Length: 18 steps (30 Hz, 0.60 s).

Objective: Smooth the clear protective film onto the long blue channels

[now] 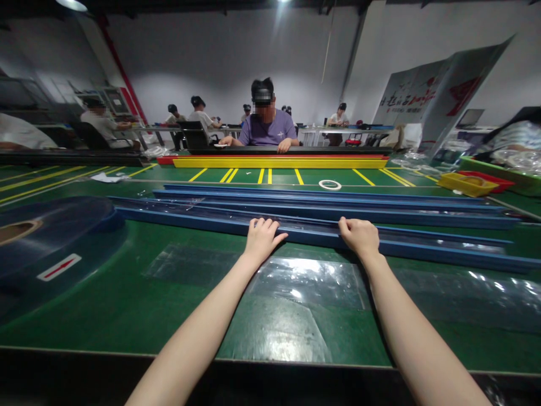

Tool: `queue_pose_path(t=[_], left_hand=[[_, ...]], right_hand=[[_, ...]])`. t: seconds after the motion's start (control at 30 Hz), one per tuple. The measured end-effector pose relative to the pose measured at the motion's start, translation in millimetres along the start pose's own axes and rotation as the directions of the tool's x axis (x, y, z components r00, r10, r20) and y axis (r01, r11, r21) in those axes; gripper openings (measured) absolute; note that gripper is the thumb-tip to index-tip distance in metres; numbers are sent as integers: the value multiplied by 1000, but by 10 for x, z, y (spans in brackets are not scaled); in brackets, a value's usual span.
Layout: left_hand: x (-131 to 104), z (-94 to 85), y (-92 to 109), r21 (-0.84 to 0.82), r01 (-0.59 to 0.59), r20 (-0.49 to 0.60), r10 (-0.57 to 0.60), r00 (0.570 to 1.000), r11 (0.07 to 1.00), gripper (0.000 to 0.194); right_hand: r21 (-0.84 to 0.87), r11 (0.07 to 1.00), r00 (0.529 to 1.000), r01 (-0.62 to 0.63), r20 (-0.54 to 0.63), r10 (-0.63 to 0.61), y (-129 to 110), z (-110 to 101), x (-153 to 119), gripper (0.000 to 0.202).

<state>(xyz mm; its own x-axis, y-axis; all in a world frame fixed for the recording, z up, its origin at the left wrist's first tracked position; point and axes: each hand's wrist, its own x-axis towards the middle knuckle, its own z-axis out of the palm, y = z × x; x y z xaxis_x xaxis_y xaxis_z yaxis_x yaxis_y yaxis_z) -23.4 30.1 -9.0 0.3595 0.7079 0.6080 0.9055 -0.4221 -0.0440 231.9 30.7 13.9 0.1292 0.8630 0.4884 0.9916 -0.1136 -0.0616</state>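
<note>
A long blue plastic channel (pixel 313 235) lies across the green table, its ends reaching far to both sides. My left hand (pixel 262 241) is on its near wall, fingers hooked over the upper edge and thumb held out to the right. Farther right, my right hand (pixel 360 235) is closed around the same edge, its fingertips hidden. Behind it, more blue channels (pixel 270 197) lie side by side. Clear plastic film (pixel 304 279) is spread flat below my hands and catches the light.
A large roll of clear film (pixel 67 237) sits at the left. Yellow and red channels (pixel 279 163) lie across the table in front of a seated person (pixel 268 127). A white ring (pixel 329 185) and a yellow tray (pixel 467 184) are farther back. Other people sit behind.
</note>
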Motion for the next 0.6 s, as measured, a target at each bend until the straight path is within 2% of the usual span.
queue_pose_path(t=[0.23, 0.6], left_hand=[[2, 20, 0, 21, -1, 28, 1, 1000, 1000, 35], [8, 19, -3, 35, -9, 42, 8, 999, 999, 34]], right_hand=[[-17, 995, 992, 96, 80, -95, -13, -52, -1, 50], [-17, 997, 988, 79, 132, -76, -33, -72, -3, 54]])
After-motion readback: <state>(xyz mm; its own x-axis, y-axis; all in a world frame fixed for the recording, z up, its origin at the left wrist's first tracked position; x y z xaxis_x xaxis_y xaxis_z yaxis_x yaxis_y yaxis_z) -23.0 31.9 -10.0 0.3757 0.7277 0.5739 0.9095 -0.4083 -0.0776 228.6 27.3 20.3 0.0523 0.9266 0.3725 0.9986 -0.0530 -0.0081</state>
